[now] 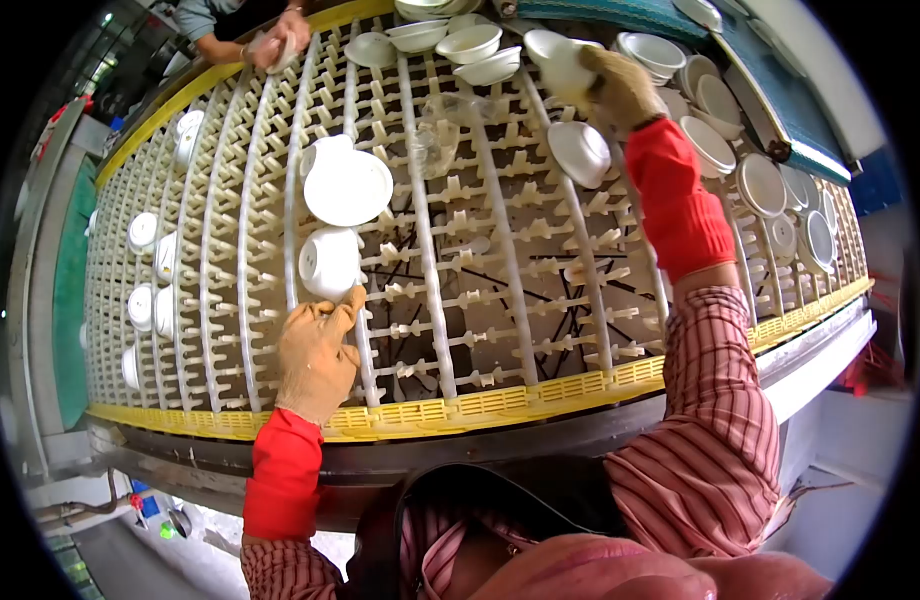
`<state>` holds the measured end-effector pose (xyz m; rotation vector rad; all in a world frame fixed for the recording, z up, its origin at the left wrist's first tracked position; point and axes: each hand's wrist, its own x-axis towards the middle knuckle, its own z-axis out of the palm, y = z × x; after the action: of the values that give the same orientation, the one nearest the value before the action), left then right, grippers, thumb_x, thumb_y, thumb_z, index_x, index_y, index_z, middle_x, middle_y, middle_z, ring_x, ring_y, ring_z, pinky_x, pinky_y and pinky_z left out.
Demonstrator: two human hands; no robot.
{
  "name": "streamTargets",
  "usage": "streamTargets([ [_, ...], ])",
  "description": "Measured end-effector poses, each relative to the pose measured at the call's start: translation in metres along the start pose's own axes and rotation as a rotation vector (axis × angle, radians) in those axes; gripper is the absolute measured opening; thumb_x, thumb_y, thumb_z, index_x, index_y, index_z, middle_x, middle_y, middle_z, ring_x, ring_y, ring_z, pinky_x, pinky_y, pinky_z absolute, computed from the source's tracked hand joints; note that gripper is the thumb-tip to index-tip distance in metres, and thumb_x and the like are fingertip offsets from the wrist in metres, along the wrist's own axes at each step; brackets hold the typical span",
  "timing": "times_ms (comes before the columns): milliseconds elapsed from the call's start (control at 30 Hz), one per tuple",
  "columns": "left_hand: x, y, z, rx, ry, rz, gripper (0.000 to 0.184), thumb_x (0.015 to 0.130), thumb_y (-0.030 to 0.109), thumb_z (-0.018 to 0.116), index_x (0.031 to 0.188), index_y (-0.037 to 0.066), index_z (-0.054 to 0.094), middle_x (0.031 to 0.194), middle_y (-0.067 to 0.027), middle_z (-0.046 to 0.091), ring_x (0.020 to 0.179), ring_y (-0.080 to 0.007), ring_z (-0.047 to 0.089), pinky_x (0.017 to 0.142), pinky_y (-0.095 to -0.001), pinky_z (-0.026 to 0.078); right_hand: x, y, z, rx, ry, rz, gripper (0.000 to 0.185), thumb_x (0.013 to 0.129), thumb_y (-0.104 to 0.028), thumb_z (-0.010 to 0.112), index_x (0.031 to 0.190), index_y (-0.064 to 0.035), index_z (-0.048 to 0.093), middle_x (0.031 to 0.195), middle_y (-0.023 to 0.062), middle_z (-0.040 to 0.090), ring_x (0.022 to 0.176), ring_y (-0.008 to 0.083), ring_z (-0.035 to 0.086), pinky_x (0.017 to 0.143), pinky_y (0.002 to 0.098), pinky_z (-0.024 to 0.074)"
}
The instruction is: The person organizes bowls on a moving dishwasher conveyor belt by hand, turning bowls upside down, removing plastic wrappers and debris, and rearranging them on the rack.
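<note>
Through the head view I have my left hand [320, 360] half curled, its fingertips at the near edge of a small white bowl [325, 265] that lies tipped on the pegged rack [435, 320]; I cannot tell whether they pinch the rim or only touch it. My right hand [625, 85], reaching to the far side, appears closed on the rim of a blurred bowl [563, 78], though the smear hides exactly where the fingers sit. I judge these bowls light and stiff, smooth enough to slip when wet, and, if they are ceramic, apt to chip against one another. The rim looks the best place to take hold, thumb inside and fingers beneath. The tan gloves look thick and matte, which should help the grip but dull the feel. Just beyond the small bowl sits a wide round dish [350, 188], glaringly white; a deeper bowl [580, 153] leans between pegs near my right forearm. Pale, blunt pegs stand in rows along straight rods, bordered by slotted yellow edging [500, 398] that looks like plastic.
</note>
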<state>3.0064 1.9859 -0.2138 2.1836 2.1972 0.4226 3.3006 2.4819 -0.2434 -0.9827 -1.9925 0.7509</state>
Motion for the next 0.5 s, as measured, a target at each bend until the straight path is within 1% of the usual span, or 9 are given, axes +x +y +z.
streamTargets([
  [33, 0.0, 0.0, 0.0, 0.003, 0.014, 0.012, 0.071, 0.071, -0.006, 0.072, 0.141, 0.007, 0.071, 0.095, -0.0127, 0.068, 0.094, -0.0381, 0.066, 0.087, -0.0498, 0.053, -0.002, -0.014, 0.018, 0.025, 0.007, -0.034, 0.029, 0.108, -0.027, 0.07, 0.126, -0.005, 0.079, 0.092, 0.0091, 0.076, 0.084, 0.0158, 0.071, 0.072, 0.0329, 0.0561],
  [67, 0.002, 0.004, -0.002, -0.008, 0.017, -0.005, 0.065, 0.069, -0.005, 0.071, 0.134, 0.004, 0.073, 0.091, -0.0136, 0.069, 0.094, -0.0379, 0.066, 0.088, -0.0473, 0.053, -0.004, -0.032, 0.039, 0.022, -0.008, -0.059, 0.031, 0.106, -0.028, 0.071, 0.126, -0.0051, 0.078, 0.093, 0.0099, 0.076, 0.085, 0.0177, 0.072, 0.073, 0.0342, 0.0566],
  [100, 0.001, 0.004, -0.002, -0.005, 0.012, -0.001, 0.065, 0.07, -0.005, 0.071, 0.134, 0.004, 0.073, 0.092, -0.0137, 0.069, 0.094, -0.0382, 0.066, 0.088, -0.0474, 0.053, -0.003, -0.053, 0.062, 0.009, -0.029, -0.078, 0.033, 0.104, -0.03, 0.072, 0.125, -0.0053, 0.078, 0.094, 0.0106, 0.076, 0.087, 0.0195, 0.073, 0.075, 0.0354, 0.0571],
  [233, 0.0, 0.004, -0.009, -0.02, -0.015, 0.009, 0.062, 0.071, -0.006, 0.074, 0.132, 0.003, 0.072, 0.099, -0.0151, 0.071, 0.096, -0.0387, 0.066, 0.09, -0.0481, 0.052, 0.008, -0.106, 0.13, -0.207, -0.131, -0.135, 0.042, 0.097, -0.038, 0.076, 0.125, -0.0058, 0.076, 0.1, 0.0137, 0.078, 0.092, 0.027, 0.076, 0.08, 0.0404, 0.0592],
  [300, 0.0, 0.003, -0.008, -0.073, 0.037, 0.045, 0.061, 0.071, -0.005, 0.076, 0.132, 0.002, 0.072, 0.101, -0.0159, 0.072, 0.097, -0.0386, 0.067, 0.091, -0.0485, 0.052, 0.016, -0.108, 0.129, -0.285, -0.069, -0.179, 0.047, 0.094, -0.041, 0.078, 0.125, -0.006, 0.076, 0.102, 0.0153, 0.079, 0.095, 0.0307, 0.077, 0.083, 0.0429, 0.0602],
  [333, -0.002, 0.0, -0.007, -0.104, 0.003, 0.033, 0.073, 0.07, -0.008, 0.075, 0.142, 0.004, 0.07, 0.097, -0.0186, 0.068, 0.1, -0.0437, 0.065, 0.092, -0.0511, 0.053, 0.017, -0.104, 0.122, -0.324, -0.024, -0.202, 0.05, 0.092, -0.043, 0.079, 0.125, -0.0062, 0.075, 0.104, 0.016, 0.08, 0.096, 0.0326, 0.078, 0.085, 0.0441, 0.0607],
  [367, -0.003, -0.001, -0.006, -0.082, -0.011, 0.018, 0.073, 0.071, -0.008, 0.074, 0.143, 0.004, 0.069, 0.097, -0.0187, 0.068, 0.1, -0.0438, 0.065, 0.092, -0.0512, 0.053, 0.015, -0.099, 0.109, -0.378, 0.01, -0.213, 0.052, 0.09, -0.045, 0.08, 0.125, -0.0063, 0.075, 0.105, 0.0168, 0.08, 0.098, 0.0345, 0.078, 0.086, 0.0453, 0.0612],
  [433, -0.004, -0.001, -0.005, -0.037, -0.046, 0.0, 0.073, 0.072, -0.007, 0.073, 0.144, 0.004, 0.068, 0.099, -0.0188, 0.07, 0.101, -0.044, 0.065, 0.092, -0.0513, 0.053, 0.007, -0.087, 0.076, -0.554, 0.052, -0.178, 0.057, 0.087, -0.049, 0.082, 0.125, -0.0066, 0.074, 0.108, 0.0183, 0.081, 0.101, 0.0382, 0.08, 0.089, 0.0478, 0.0622],
  [500, -0.005, -0.003, -0.003, -0.049, -0.036, 0.009, 0.072, 0.073, -0.007, 0.072, 0.144, 0.004, 0.068, 0.1, -0.0186, 0.07, 0.101, -0.0436, 0.065, 0.092, -0.0514, 0.053, -0.011, -0.08, 0.041, -0.774, 0.058, -0.111, 0.062, 0.086, -0.051, 0.084, 0.127, -0.0057, 0.073, 0.113, 0.018, 0.082, 0.104, 0.0371, 0.08, 0.089, 0.0487, 0.0619],
])
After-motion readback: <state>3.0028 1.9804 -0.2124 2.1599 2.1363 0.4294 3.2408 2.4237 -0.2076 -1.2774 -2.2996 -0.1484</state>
